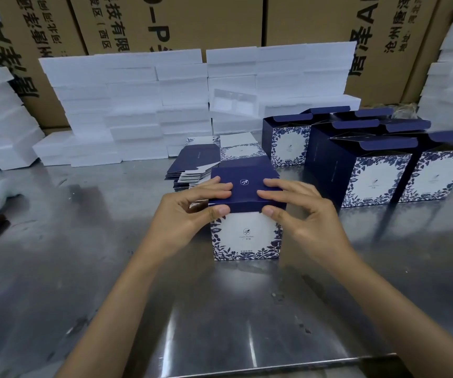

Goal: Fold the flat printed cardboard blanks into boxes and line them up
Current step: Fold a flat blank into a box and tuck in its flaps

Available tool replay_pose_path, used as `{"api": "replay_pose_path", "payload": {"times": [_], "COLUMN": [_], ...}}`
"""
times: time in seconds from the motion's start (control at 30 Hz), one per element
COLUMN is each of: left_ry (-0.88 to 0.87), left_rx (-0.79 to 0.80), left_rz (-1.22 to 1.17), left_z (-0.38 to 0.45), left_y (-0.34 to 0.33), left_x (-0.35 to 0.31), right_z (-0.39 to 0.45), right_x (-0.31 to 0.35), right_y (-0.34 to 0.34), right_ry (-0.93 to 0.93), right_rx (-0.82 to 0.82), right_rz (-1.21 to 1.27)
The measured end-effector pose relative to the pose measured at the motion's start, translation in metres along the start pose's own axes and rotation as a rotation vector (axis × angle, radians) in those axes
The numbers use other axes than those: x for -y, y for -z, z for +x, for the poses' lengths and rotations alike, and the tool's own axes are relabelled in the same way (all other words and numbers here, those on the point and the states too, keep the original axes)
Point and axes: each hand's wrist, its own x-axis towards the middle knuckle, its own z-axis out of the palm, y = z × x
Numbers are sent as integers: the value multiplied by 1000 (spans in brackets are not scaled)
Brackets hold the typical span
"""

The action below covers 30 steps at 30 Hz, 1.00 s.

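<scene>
Two hands, the left hand [192, 205] and the right hand [299, 211], held the navy lid of a printed box [247, 236] standing upright at the centre of the reflective steel worktop [83, 268], the fingers [211, 188] lying across the lid's top and the thumbs pressed against its front edge. Behind the box lay a stack of flat blanks [195, 165], and to the right stood folded boxes [370, 170] with open tops, touching side by side. White foam blocks [127, 105] and brown cartons [192, 20] printed with black characters lined the rear.
</scene>
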Motion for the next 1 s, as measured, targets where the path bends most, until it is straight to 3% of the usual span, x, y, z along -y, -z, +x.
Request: {"api": "replay_pose_path", "payload": {"times": [0.17,0.37,0.7,1.0], "left_ry": [-3,117,140,133], "left_rx": [-33,-20,137,114], "left_rz": [7,-56,-27,37], "left_z": [1,-10,8,39], "left_y": [0,0,-71,-130], "left_x": [0,-2,-15,-14], "right_z": [4,-4,-26,-7], "right_x": [1,3,1,-28], "right_y": [3,5,27,56], "right_ry": [-16,-46,145,85], "right_rx": [-10,-1,-444,-568], "right_rz": [43,9,-522,-651]}}
